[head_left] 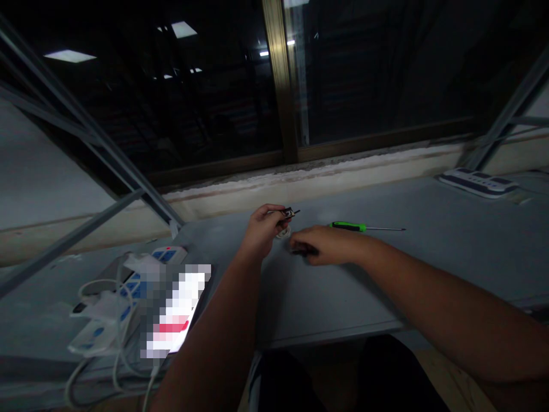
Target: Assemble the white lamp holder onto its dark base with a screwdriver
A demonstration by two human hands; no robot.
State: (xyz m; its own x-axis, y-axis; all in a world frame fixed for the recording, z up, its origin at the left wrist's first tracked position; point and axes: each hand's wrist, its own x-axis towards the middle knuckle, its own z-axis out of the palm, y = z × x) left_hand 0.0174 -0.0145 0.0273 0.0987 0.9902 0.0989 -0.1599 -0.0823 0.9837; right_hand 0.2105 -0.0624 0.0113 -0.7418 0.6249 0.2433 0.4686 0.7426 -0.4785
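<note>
My left hand is raised a little above the grey table, its thumb and fingers pinching a small black part. Lighter details show on that part, and a thin dark tip points right from it. My right hand is closed, knuckles up, low over the table just to the right. Its fingertips curl around something dark that I cannot make out. Between the two hands is a small pale ring-shaped thing, partly hidden by my left fingers. Behind my right hand lies a screwdriver with a green and black handle, its shaft pointing right.
On the left, a white power strip with blue sockets carries plugs and looping cables. A phone with a lit, blurred-out screen lies beside my left forearm. Another power strip sits at the back right. Metal frame bars and a dark window border the table.
</note>
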